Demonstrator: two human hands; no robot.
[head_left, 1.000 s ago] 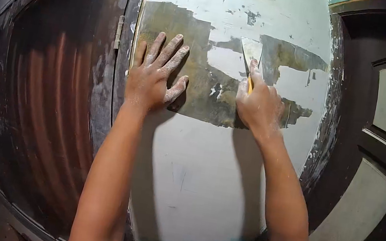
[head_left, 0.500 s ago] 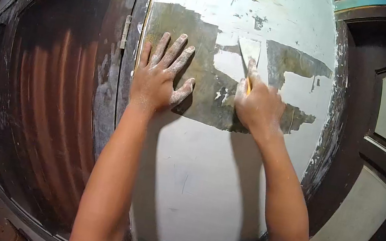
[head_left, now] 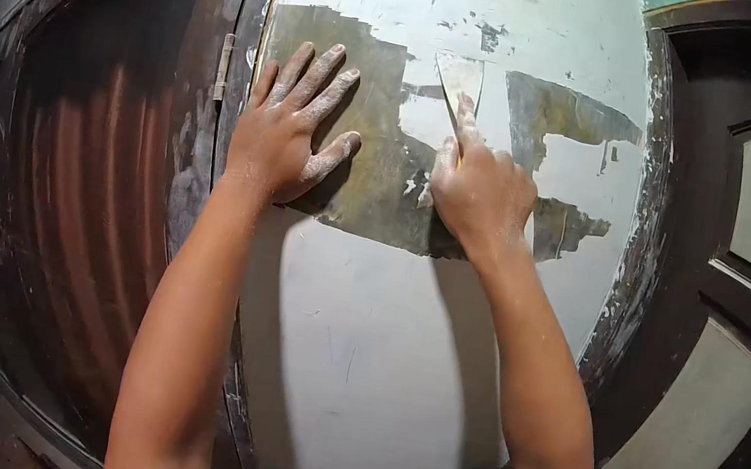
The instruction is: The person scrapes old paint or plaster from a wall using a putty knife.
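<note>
My left hand [head_left: 283, 136] lies flat on the wall with its fingers spread, white dust coating the fingertips. It rests over a bare grey-brown patch [head_left: 365, 174] where the pale paint is gone. My right hand [head_left: 486, 188] is wrapped round the handle of a putty knife [head_left: 461, 79], index finger stretched along the blade. The wide blade points up and lies against the pale painted wall [head_left: 365, 331], between the bare patch and a second stripped area [head_left: 571, 118] on the right. Most of the handle is hidden in my fist.
On the left stands a dark wooden door [head_left: 95, 141] with a metal hinge [head_left: 223, 66] on its frame. To the right is a dark panelled frame [head_left: 679, 243] with pale panels. Flaked paint edges run down both sides of the wall strip.
The putty knife and my right hand have moved slightly left across the wall. My left hand stays flat on the same patch while the whole view has shifted a little.
</note>
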